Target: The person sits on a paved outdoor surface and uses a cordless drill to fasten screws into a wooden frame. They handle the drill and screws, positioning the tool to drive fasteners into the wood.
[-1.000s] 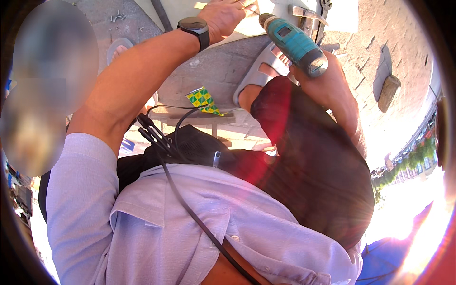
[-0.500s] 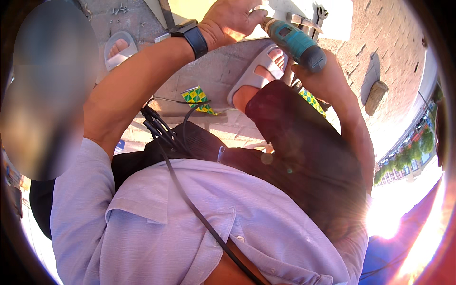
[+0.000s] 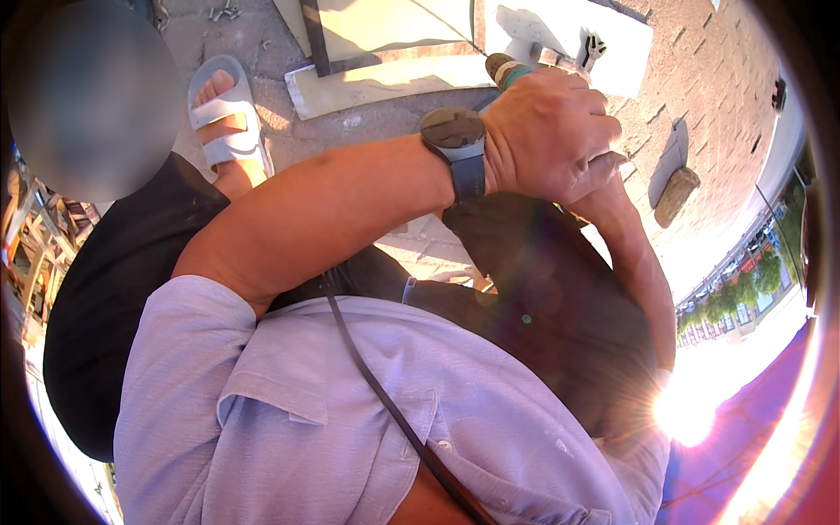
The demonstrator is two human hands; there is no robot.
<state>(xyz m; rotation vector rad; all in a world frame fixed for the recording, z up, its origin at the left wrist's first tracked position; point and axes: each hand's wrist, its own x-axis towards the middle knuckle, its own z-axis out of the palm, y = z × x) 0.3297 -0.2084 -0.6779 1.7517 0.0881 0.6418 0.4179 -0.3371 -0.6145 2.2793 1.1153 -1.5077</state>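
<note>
Head view: your left hand (image 3: 556, 131) was clamped over the body of the teal drill (image 3: 515, 75), whose chuck pointed toward the corner of a dark metal frame (image 3: 394, 58). Your right hand (image 3: 597, 198) sat beneath, mostly hidden; its grip could not be told. A wrench (image 3: 593, 51) lay near the drill.

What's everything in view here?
Drill: one, teal, behind left hand
Sheet: one, white, upper right
Wrench: one, grey, on sheet
Unclear tool: one, pale, beside wrench
Bars: at least three, dark, top centre
Metal bits: several, grey, upper left
Block: one, brown, right side
Sandal: one, grey, left side
Trees: several, green, far right
Watch: one, dark, beside left hand
Cable: one, dark, over lilac shirt
Trousers: pair, black, beside shirt
Left hand: one, over drill
Right hand: one, mostly hidden
</note>
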